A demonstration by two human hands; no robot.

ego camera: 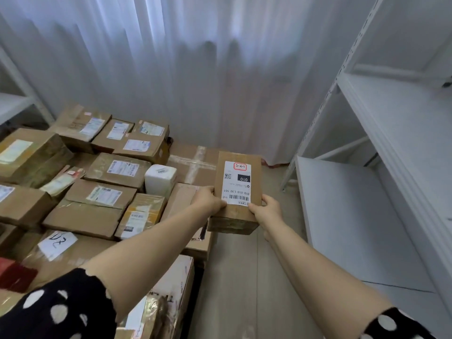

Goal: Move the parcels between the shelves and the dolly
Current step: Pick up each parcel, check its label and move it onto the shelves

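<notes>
A sheer white curtain [195,69] fills the upper half of the frame, daylight glowing softly through its folds. Pale wood-look flooring [234,277] runs down the lower centre. At the far left edge, part of a white rack [14,104] shows, blurred.

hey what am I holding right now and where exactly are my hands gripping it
A small cardboard parcel with a white shipping label, held in both hands at its near end: left hand on the left edge, right hand on the right edge.

Brown parcels [111,211] (white labels), black white-dotted sleeves [63,311], white shelves [381,216]
</notes>
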